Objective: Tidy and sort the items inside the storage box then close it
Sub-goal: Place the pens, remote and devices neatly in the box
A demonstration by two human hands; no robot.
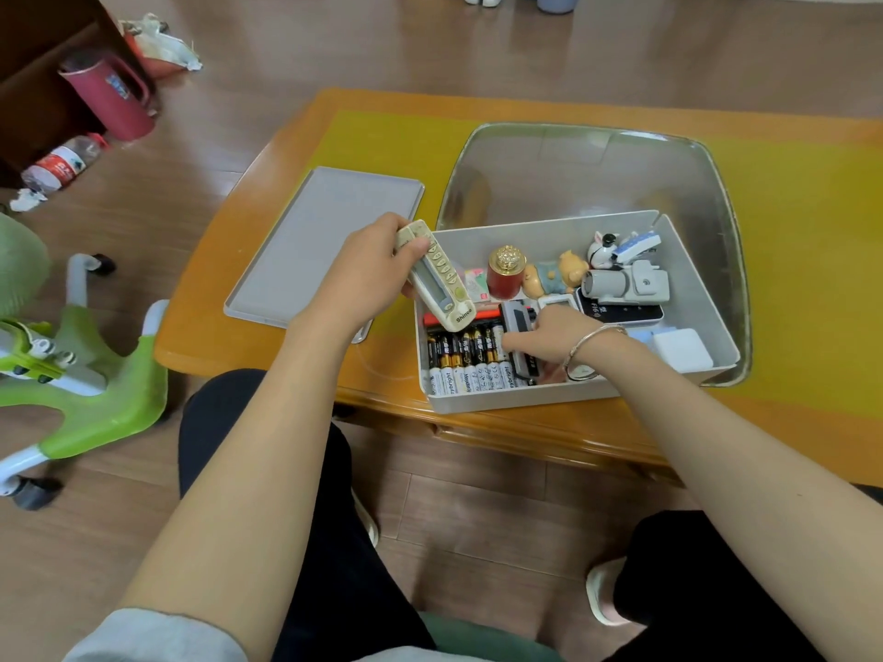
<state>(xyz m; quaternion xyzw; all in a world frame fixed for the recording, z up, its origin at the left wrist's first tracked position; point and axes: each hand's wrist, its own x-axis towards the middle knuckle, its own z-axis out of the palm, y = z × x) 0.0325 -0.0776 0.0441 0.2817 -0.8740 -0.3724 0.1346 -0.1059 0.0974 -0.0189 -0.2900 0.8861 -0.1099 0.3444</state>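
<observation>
Wooden table (286,150), open storage box (693,279) holding batteries (466,363), perhaps figurines (556,274)

One head-worn, wide-angle view looks forward and steeply down from above the seated person's lap. Both forearms run up from the bottom edge to the box (573,308), which sits close, right of centre, on the surface (296,136). The floor (478,508) fills the bottom and left, bowed by the lens; the far room shows along the top.
</observation>
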